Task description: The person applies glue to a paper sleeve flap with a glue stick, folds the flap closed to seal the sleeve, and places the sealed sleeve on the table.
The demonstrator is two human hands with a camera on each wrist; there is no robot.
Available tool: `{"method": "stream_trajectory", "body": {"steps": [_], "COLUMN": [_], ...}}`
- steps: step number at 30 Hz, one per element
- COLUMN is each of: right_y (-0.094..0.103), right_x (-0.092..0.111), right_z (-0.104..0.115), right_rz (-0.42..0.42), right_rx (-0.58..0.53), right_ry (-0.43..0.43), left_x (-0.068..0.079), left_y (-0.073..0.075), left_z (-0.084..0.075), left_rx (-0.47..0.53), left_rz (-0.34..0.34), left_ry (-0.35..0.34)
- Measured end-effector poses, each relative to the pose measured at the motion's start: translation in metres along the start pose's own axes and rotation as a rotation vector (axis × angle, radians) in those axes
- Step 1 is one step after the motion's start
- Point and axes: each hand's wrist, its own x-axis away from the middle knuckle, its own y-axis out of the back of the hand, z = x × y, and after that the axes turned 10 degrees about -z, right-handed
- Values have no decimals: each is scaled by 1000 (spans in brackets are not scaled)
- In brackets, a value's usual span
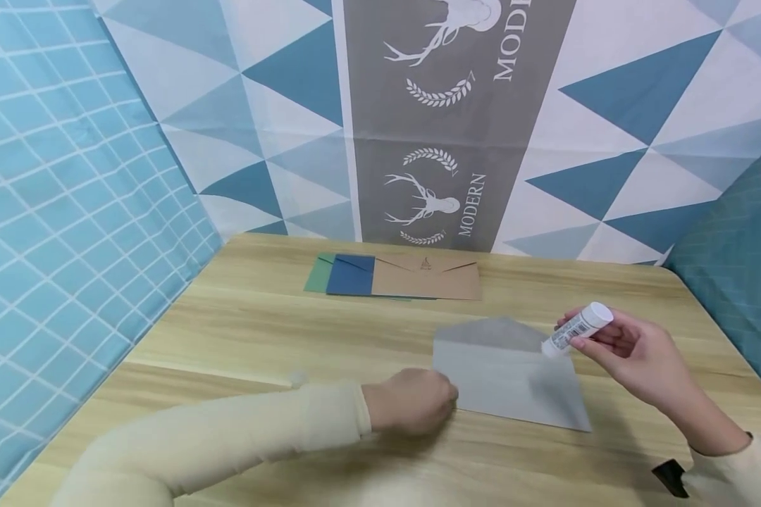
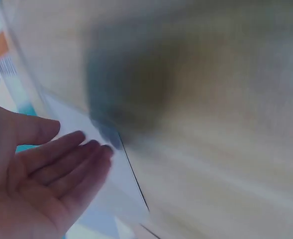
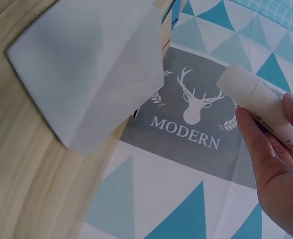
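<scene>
A pale grey envelope [image 1: 501,380] lies on the wooden table with its pointed flap [image 1: 497,331] unfolded toward the back. My right hand [image 1: 640,359] grips a white glue stick [image 1: 577,329], tilted, over the right end of that flap. In the right wrist view the glue stick [image 3: 263,99] sits between thumb and fingers, its pale end pointing toward the upper left. My left hand [image 1: 415,400] is beside the envelope's left edge. The left wrist view shows its fingers [image 2: 61,174] loosely bent, overlapping the envelope corner, with nothing held.
Toward the back of the table [image 1: 228,317] lie overlapping envelopes: a brown one [image 1: 425,282], a blue one [image 1: 350,274] and a green one [image 1: 317,274]. Behind them rises a patterned backdrop [image 1: 292,141]. A blue gridded sheet [image 1: 70,176] borders the left side.
</scene>
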Motion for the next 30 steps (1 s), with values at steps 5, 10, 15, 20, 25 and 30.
{"method": "stream_trajectory", "body": {"steps": [5, 10, 15, 20, 25, 30], "right_y": [0, -1, -2, -4, -8, -12], "right_x": [-3, -3, -2, 0, -1, -2], "right_z": [5, 8, 9, 8, 7, 6], "right_rz": [-5, 10, 8, 1, 2, -2], "right_rx": [1, -12, 10, 21, 5, 6], "right_ry": [16, 4, -14, -22, -3, -3], "left_x": [-41, -74, -87, -87, -84, -77], "left_y": [2, -3, -7, -13, -18, -20], "left_z": [35, 61, 67, 68, 70, 78], "left_rx": [144, 174, 147, 229, 325, 330], "left_rz": [-108, -66, 5, 36, 83, 78], "left_ry": [179, 308, 311, 341, 353, 322]}}
